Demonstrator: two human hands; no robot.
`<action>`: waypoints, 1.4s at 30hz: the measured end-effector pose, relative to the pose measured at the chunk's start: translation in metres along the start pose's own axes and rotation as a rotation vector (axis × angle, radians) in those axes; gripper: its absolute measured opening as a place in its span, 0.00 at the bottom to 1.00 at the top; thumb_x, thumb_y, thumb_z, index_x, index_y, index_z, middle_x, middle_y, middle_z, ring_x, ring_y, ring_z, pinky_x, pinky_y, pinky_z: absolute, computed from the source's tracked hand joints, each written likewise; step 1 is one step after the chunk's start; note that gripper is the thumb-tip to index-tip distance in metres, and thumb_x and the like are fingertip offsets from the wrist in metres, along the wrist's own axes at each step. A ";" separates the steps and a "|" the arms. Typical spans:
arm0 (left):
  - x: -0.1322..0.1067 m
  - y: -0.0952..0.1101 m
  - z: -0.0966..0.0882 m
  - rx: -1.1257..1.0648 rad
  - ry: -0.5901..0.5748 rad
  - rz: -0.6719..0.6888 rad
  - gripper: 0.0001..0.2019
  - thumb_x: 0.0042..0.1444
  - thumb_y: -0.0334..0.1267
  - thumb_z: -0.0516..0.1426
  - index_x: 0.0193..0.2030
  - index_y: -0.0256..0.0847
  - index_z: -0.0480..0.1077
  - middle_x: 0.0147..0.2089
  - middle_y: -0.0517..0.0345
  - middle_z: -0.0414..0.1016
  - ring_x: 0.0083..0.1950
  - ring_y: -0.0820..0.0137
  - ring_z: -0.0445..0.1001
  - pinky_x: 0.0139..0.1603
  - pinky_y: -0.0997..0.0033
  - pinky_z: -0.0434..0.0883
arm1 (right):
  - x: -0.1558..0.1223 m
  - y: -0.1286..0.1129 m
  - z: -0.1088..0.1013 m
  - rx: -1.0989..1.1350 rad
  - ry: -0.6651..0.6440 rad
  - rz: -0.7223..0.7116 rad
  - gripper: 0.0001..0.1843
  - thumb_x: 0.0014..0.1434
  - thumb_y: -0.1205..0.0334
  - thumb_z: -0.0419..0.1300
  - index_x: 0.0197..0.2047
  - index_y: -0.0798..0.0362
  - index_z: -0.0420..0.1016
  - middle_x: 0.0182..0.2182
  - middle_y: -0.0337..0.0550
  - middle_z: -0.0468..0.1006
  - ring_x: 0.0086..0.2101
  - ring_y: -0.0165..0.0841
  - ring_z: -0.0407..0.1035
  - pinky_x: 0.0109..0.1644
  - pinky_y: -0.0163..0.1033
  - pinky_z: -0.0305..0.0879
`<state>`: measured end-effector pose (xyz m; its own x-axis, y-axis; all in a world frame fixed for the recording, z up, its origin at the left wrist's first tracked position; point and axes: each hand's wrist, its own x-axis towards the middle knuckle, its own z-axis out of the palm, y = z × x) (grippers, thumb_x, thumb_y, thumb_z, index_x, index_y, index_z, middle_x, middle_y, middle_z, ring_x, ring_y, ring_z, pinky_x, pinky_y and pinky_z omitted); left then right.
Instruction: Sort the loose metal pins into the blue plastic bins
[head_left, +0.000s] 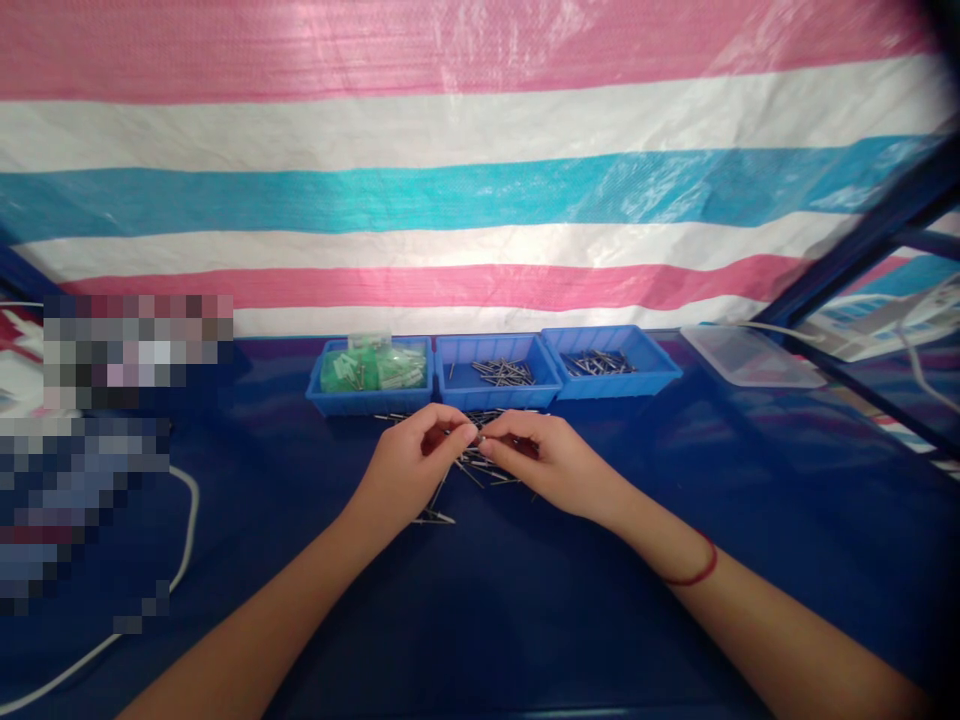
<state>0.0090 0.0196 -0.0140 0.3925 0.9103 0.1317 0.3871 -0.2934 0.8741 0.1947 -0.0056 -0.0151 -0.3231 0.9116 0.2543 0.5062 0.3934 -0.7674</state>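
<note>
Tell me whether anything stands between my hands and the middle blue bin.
Yes: loose thin metal pieces lie on the table between your left hand, right hand and the middle blue bin. Nothing visible covers the bin's open top.

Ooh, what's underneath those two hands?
Below the left hand and the right hand, a loose pile of thin metal pieces lies on the dark blue table. The hands cover part of it, so what lies right beneath them can't be seen.

Striped sheet (pixel 450 200) and perhaps a lid (pixel 750 358)
</note>
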 end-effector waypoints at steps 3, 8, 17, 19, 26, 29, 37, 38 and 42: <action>-0.001 0.002 0.000 0.002 0.014 0.012 0.10 0.58 0.43 0.55 0.38 0.39 0.71 0.33 0.59 0.74 0.34 0.71 0.71 0.35 0.73 0.68 | 0.000 0.000 0.000 -0.006 -0.008 -0.001 0.11 0.62 0.58 0.54 0.36 0.53 0.76 0.29 0.41 0.75 0.27 0.29 0.65 0.31 0.35 0.60; -0.001 0.005 0.000 0.014 0.029 0.035 0.08 0.58 0.40 0.55 0.38 0.39 0.72 0.34 0.59 0.75 0.34 0.71 0.72 0.35 0.74 0.67 | 0.000 0.001 0.001 0.011 -0.002 0.008 0.11 0.62 0.59 0.54 0.36 0.54 0.76 0.28 0.40 0.75 0.27 0.28 0.65 0.30 0.34 0.60; 0.001 0.009 -0.007 0.243 0.053 0.108 0.07 0.58 0.38 0.55 0.40 0.40 0.72 0.34 0.59 0.75 0.33 0.71 0.70 0.37 0.72 0.67 | -0.001 0.001 -0.004 0.087 0.201 0.070 0.09 0.57 0.57 0.60 0.35 0.53 0.76 0.29 0.41 0.77 0.26 0.29 0.65 0.29 0.35 0.61; 0.001 0.009 -0.007 0.293 0.031 0.133 0.08 0.59 0.38 0.54 0.40 0.40 0.72 0.35 0.58 0.74 0.34 0.71 0.70 0.38 0.72 0.67 | -0.001 -0.003 -0.005 0.057 0.213 0.038 0.09 0.57 0.56 0.60 0.32 0.53 0.76 0.28 0.41 0.76 0.26 0.29 0.64 0.29 0.35 0.61; -0.003 0.005 -0.002 0.444 -0.092 0.254 0.10 0.63 0.37 0.49 0.43 0.40 0.71 0.43 0.54 0.74 0.45 0.66 0.72 0.46 0.67 0.67 | 0.000 0.001 -0.015 -0.062 0.333 0.002 0.13 0.60 0.55 0.55 0.30 0.53 0.73 0.26 0.41 0.74 0.26 0.30 0.65 0.29 0.36 0.60; -0.005 0.004 -0.002 0.526 -0.148 0.297 0.11 0.64 0.36 0.48 0.46 0.41 0.70 0.46 0.54 0.74 0.47 0.65 0.71 0.48 0.65 0.66 | 0.003 0.018 -0.034 -0.115 0.598 0.068 0.12 0.59 0.54 0.57 0.35 0.53 0.76 0.31 0.43 0.77 0.29 0.32 0.68 0.31 0.37 0.63; -0.008 0.002 -0.005 0.738 -0.229 0.361 0.10 0.62 0.34 0.50 0.43 0.42 0.72 0.47 0.54 0.72 0.46 0.65 0.68 0.44 0.64 0.63 | 0.006 0.064 -0.075 -0.636 0.732 0.162 0.15 0.56 0.55 0.58 0.41 0.54 0.78 0.30 0.46 0.79 0.29 0.37 0.69 0.37 0.43 0.63; -0.008 0.002 -0.006 0.755 -0.230 0.364 0.09 0.62 0.34 0.51 0.43 0.42 0.72 0.47 0.54 0.72 0.46 0.65 0.68 0.43 0.64 0.62 | 0.006 0.065 -0.074 -0.662 0.703 0.166 0.15 0.56 0.55 0.58 0.42 0.55 0.77 0.31 0.47 0.79 0.30 0.38 0.69 0.37 0.44 0.63; -0.007 0.002 -0.007 0.812 -0.247 0.378 0.09 0.62 0.36 0.51 0.40 0.42 0.73 0.48 0.54 0.71 0.45 0.66 0.67 0.42 0.65 0.60 | 0.006 0.057 -0.065 -0.655 0.700 0.136 0.14 0.56 0.58 0.57 0.41 0.55 0.77 0.31 0.47 0.79 0.32 0.39 0.70 0.40 0.45 0.62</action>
<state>0.0012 0.0142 -0.0106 0.7418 0.6521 0.1564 0.6264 -0.7571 0.1853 0.2734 0.0300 -0.0192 0.2132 0.7352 0.6435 0.9178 0.0750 -0.3899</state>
